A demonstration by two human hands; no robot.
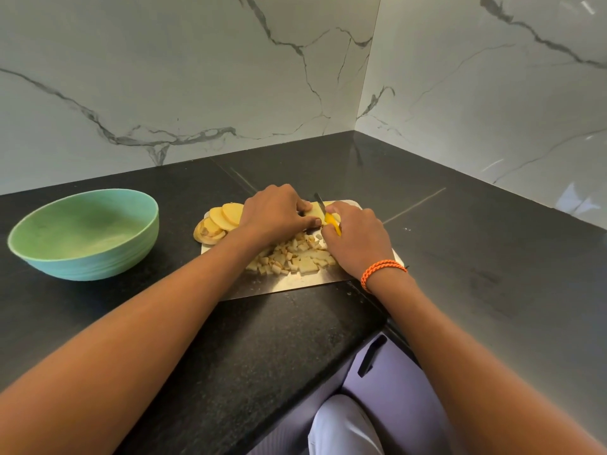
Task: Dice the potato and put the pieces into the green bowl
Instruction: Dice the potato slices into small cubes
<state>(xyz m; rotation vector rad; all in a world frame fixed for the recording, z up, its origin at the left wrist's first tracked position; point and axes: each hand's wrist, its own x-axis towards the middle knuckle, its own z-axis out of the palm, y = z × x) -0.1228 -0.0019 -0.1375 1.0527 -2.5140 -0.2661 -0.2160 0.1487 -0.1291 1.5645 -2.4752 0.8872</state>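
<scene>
- Two hands meet at the centre of the frame over a pale cutting board (295, 284), which lies on the dark counter (262, 356) so the blade never meets the stone.
- The left hand (274, 213) curls over a stack of potato slices (314, 211), fingers and thumb pinching it from both sides, likely to keep the slices aligned for one cut through all of them.
- The right hand (356, 239) is wrapped tight round the yellow handle of a knife (323, 210); the blade stands just right of the left fingertips, edge down on the stack. How deep it has gone I cannot tell, since the hands hide the cut.
- Uncut round slices (221, 218) fan out at the board's left edge, kept apart from the work and within the left hand's reach.
- Diced pieces (292, 257) lie heaped on the near part of the board, below the hands, clear of the cutting line.
- The green bowl (85, 233) sits at the left of the frame, well apart from the board, and looks to hold no potato, so the transfer step appears not yet begun.
</scene>
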